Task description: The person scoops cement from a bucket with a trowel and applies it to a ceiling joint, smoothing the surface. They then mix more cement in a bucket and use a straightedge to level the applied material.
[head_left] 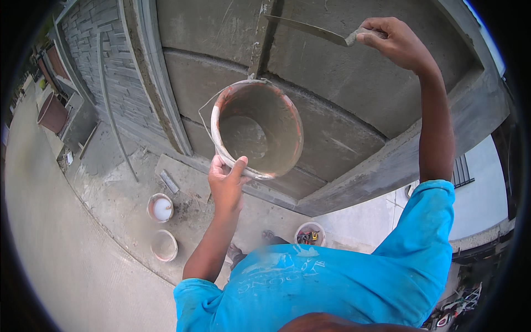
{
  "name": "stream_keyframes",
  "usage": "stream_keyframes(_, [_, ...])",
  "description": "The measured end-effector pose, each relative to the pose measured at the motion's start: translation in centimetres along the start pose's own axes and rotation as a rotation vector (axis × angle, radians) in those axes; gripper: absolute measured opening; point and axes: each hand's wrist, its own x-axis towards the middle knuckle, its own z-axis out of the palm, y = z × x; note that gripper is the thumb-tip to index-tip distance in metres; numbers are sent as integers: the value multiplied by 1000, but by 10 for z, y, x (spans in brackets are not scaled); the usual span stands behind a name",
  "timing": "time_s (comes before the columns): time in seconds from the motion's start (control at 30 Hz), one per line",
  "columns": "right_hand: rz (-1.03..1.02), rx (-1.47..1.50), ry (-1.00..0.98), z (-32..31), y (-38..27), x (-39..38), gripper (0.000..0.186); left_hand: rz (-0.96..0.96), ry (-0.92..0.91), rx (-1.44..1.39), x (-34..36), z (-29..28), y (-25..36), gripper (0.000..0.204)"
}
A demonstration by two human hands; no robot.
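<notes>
My left hand (225, 187) is closed on the near rim of a mortar-smeared bucket (276, 122), thumb over the edge. The bucket tilts so that its inside faces me; grey residue coats its walls and bottom. A thin wire handle hangs at its left side. Up to the right, my right hand (397, 43) grips the handle of a trowel (310, 29). Its long narrow blade points left, with the tip by a vertical groove in the grey cement wall (337, 72). I cannot tell whether the blade touches the wall.
On the ground at lower left stand a bucket with white contents (161, 209) and another small bucket (164, 245). A tub with tools (310, 234) sits by my feet. A pole (108, 94) leans on the stone-clad wall at left. A concrete ledge (387, 160) edges the panel.
</notes>
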Motion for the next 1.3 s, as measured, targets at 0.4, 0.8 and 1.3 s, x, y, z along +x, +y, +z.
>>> stream_keyframes(0.4, [140, -125, -394, 173, -105, -112, 26, 519, -220, 404, -13, 35, -22, 40])
stream_keyframes(0.8, [136, 25, 149, 135, -78, -124, 27, 184, -79, -52, 3, 46, 11, 24])
stream_keyframes(1.3, [259, 292, 233, -51, 37, 66, 34, -2, 18, -49, 2, 13, 15, 25])
